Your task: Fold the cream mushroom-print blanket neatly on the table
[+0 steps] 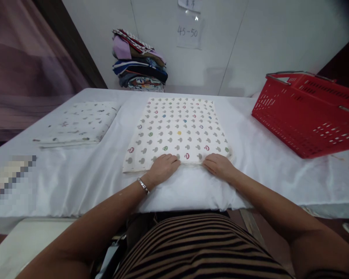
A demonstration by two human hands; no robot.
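A folded cream cloth [174, 128] printed with small grey and coloured mushrooms lies flat on the white-covered table. My left hand [164, 169], with a silver bracelet at the wrist, grips the cloth's near edge left of its middle. Further right along the same edge, my right hand [219, 166] is closed on the cloth, close to its near right corner. The fingers of both hands are curled over the edge, and the thumbs are mostly hidden. The layers of the fold show between the two hands.
Another folded white cloth [80, 122] with small prints lies on the left. A red plastic basket [308, 112] stands at the right. Against the wall behind is a stack of folded fabrics [141, 62]. The white table cover [104, 186] hangs over the near edge.
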